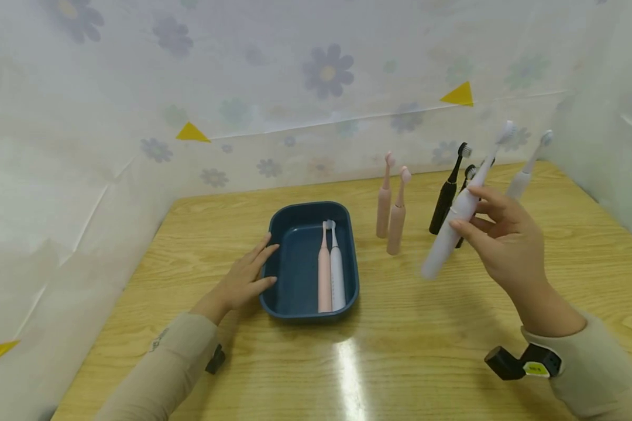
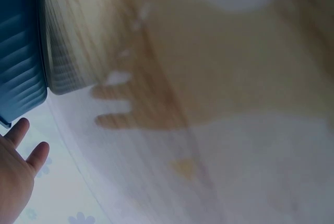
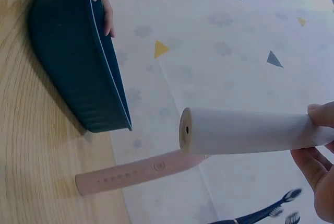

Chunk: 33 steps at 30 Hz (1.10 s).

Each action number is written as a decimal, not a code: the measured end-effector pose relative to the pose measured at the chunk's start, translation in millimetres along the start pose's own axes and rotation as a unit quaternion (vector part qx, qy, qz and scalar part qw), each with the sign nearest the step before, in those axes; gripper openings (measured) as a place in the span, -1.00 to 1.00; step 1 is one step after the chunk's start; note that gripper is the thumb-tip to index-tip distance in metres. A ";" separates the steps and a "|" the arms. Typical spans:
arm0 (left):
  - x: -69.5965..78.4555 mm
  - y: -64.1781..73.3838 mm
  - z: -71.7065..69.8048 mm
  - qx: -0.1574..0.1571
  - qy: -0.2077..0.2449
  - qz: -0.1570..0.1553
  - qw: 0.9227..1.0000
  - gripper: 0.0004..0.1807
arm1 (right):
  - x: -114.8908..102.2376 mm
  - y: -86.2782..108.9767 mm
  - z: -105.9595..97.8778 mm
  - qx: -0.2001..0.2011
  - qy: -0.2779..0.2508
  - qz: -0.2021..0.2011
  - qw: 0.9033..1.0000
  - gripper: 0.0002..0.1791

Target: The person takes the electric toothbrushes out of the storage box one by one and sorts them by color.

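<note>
My right hand point(image 1: 511, 240) pinches a white electric toothbrush point(image 1: 463, 204) between thumb and fingers, tilted with its brush head up, above the table. In the right wrist view its round base point(image 3: 187, 130) faces the camera. My left hand point(image 1: 244, 278) rests at the left rim of a dark blue bin point(image 1: 308, 318), fingers spread over the edge. Inside the bin, a pink toothbrush point(image 1: 324, 280) and a white toothbrush point(image 1: 337, 278) lie side by side along the right wall. The left wrist view catches only part of this hand point(image 2: 15, 177) beside the bin point(image 2: 23, 51).
Two pink toothbrushes point(image 1: 395, 228) stand upright right of the bin. Behind the raised toothbrush stand two black toothbrushes point(image 1: 445, 204), one partly hidden. Another white toothbrush point(image 1: 521, 178) stands farther right, partly covered by my hand. A flower-patterned sheet point(image 1: 274, 88) hangs behind the wooden table point(image 1: 400, 351).
</note>
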State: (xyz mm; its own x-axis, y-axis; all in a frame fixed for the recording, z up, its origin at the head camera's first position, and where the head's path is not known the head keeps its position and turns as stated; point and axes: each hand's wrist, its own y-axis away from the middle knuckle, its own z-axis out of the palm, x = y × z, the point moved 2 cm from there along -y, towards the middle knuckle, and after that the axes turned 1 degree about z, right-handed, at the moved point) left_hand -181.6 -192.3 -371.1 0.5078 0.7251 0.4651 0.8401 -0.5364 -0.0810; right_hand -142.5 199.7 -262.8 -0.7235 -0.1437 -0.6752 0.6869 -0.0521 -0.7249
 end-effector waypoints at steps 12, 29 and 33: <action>0.2 -0.2 1.2 0.004 0.000 0.004 1.000 -0.34 | 2.4 11.1 -50.0 0.091 0.054 0.009 0.994 -0.51; 2.2 -0.6 -1.0 -0.008 0.002 -0.011 1.000 -0.34 | 58.5 13.1 -153.9 0.200 0.314 0.119 0.920 -0.46; 1.8 -0.7 -0.4 -0.007 0.001 -0.009 1.000 -0.34 | 56.9 9.4 -151.5 0.229 0.304 0.137 0.914 -0.50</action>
State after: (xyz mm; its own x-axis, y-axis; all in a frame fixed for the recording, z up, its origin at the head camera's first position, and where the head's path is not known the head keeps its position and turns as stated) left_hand -181.4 -190.8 -369.8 0.4924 0.7338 0.4680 0.8461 -0.5296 -0.0598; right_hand -187.8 340.7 -328.7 -0.3285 0.3558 -0.8750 0.7040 -0.5253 -0.4779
